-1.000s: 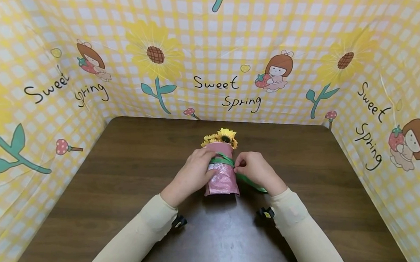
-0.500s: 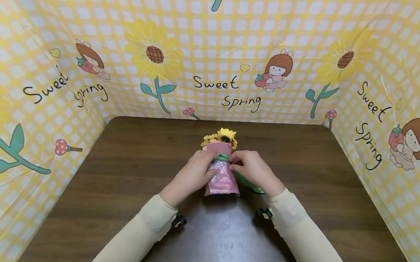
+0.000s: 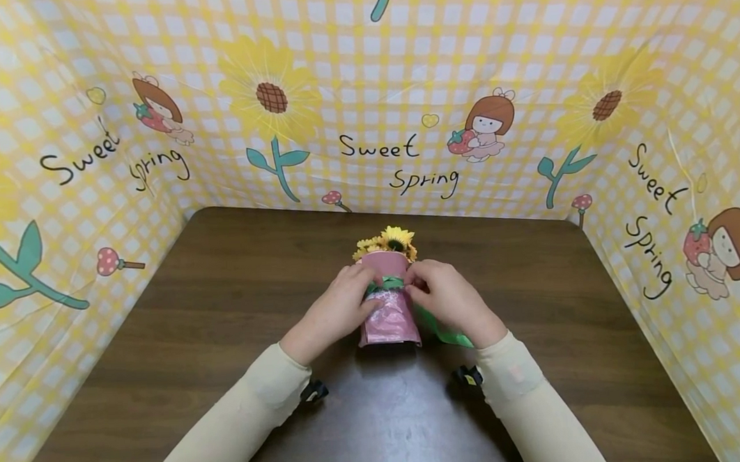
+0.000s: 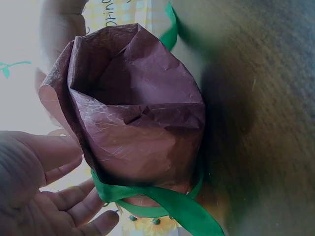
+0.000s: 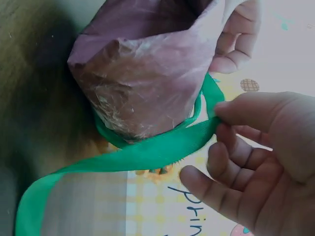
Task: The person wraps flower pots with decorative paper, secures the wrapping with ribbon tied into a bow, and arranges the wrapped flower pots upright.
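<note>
A bouquet in pink wrapping paper (image 3: pixel 389 324) lies at mid-table in the head view, its yellow flowers (image 3: pixel 397 238) pointing away from me. Green ribbon (image 3: pixel 390 284) runs round its waist. My left hand (image 3: pixel 335 304) holds the left side of the wrapping, thumb on the paper and fingers by the band, as the left wrist view shows. On the other side, my right hand (image 3: pixel 450 298) pinches the ribbon (image 5: pixel 162 150) between thumb and forefinger; its other fingers are loosely bent. The wrapping's open lower end (image 4: pixel 142 81) faces the wrist cameras. The band's underside is hidden.
A long ribbon tail (image 3: pixel 454 337) trails onto the dark wooden table (image 3: pixel 234 266) under my right hand. Yellow checked cloth (image 3: pixel 363 92) walls off the back and both sides. A small black device (image 3: pixel 468 376) sits at my right wrist, another (image 3: pixel 315 390) at my left.
The raised ribbon strand at the front of the bouquet now lies flatter across the wrapping. My right hand has shifted slightly along the bouquet's right side; my left hand stays nearly still.
</note>
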The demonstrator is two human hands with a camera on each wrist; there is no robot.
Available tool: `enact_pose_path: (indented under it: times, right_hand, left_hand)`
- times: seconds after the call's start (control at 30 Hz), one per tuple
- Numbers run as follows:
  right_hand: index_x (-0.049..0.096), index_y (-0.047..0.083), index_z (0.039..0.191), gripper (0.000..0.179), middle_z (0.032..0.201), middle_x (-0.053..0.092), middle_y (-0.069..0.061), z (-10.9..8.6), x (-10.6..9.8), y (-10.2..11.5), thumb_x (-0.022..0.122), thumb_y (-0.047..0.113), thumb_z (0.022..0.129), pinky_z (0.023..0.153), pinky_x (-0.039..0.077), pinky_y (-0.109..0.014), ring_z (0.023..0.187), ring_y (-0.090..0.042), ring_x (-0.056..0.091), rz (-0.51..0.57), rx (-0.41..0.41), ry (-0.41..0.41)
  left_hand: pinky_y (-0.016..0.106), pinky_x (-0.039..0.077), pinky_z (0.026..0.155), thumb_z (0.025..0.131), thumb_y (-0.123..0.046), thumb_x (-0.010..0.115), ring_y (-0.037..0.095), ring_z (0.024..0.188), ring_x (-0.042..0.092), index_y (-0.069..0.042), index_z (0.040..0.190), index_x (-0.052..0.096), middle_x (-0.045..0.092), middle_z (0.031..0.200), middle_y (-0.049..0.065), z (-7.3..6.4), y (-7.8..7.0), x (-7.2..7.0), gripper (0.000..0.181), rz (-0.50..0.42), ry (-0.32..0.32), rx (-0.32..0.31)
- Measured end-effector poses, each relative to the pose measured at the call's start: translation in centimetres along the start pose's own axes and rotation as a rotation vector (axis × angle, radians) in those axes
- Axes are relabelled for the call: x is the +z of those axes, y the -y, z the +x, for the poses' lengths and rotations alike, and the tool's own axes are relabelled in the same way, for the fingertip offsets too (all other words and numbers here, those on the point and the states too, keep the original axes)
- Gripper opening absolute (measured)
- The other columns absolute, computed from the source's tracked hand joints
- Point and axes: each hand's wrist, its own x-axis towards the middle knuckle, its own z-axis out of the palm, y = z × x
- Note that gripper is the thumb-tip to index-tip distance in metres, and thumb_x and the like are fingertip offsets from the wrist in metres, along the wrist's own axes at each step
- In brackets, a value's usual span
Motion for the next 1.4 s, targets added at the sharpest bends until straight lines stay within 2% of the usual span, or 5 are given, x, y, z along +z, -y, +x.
enact_pose_path:
  times: [0.23,0.5,0.87,1.03,1.4]
  right_hand:
    - [0.068,0.019,0.095,0.004,0.083,0.056,0.005,0.0,-0.1,0.0,0.071,0.017,0.096,0.061,0.046,-0.029,0.069,-0.011,0.052,-0.11,-0.067,-0.15]
    - [0.076,0.016,0.102,0.007,0.096,0.069,0.002,0.2,0.3,0.2,0.075,0.016,0.094,0.071,0.055,-0.032,0.081,-0.013,0.063,-0.084,-0.064,-0.24]
    - [0.076,0.009,0.115,0.02,0.109,0.07,-0.004,0.6,1.6,-0.3,0.071,0.01,0.096,0.075,0.056,-0.031,0.089,-0.015,0.065,0.013,-0.023,-0.116]
    - [0.076,0.007,0.113,0.02,0.109,0.069,-0.005,0.6,1.9,-0.3,0.074,0.012,0.094,0.078,0.056,-0.034,0.091,-0.017,0.064,0.006,-0.026,-0.069]
    - [0.074,0.009,0.101,0.007,0.105,0.064,-0.004,0.6,2.3,-0.4,0.071,0.009,0.095,0.08,0.055,-0.035,0.093,-0.018,0.063,0.048,0.003,-0.075]
  left_hand:
    - [0.044,0.046,0.099,0.095,-0.015,0.074,0.024,0.109,0.056,-0.013,0.108,0.067,0.069,0.11,0.002,0.0,0.1,-0.1,0.016,0.003,-0.006,0.049]
    - [0.045,0.046,0.094,0.092,-0.011,0.075,0.021,0.108,0.057,-0.016,0.102,0.071,0.07,0.104,-0.004,0.1,-0.2,-0.3,0.012,0.075,-0.012,0.122]
    - [0.051,0.046,0.097,0.09,-0.004,0.075,0.026,0.132,0.052,-0.011,0.13,0.065,0.063,0.133,0.004,0.0,-0.3,-0.1,0.042,0.145,-0.036,0.159]
    - [0.051,0.047,0.097,0.089,-0.004,0.076,0.027,0.133,0.051,-0.011,0.132,0.063,0.061,0.136,0.005,0.0,-0.4,-0.1,0.046,0.165,-0.047,0.17]
    - [0.05,0.047,0.095,0.09,-0.006,0.076,0.028,0.132,0.051,-0.01,0.135,0.061,0.06,0.137,0.007,-0.1,-0.4,0.1,0.047,0.172,-0.05,0.174]
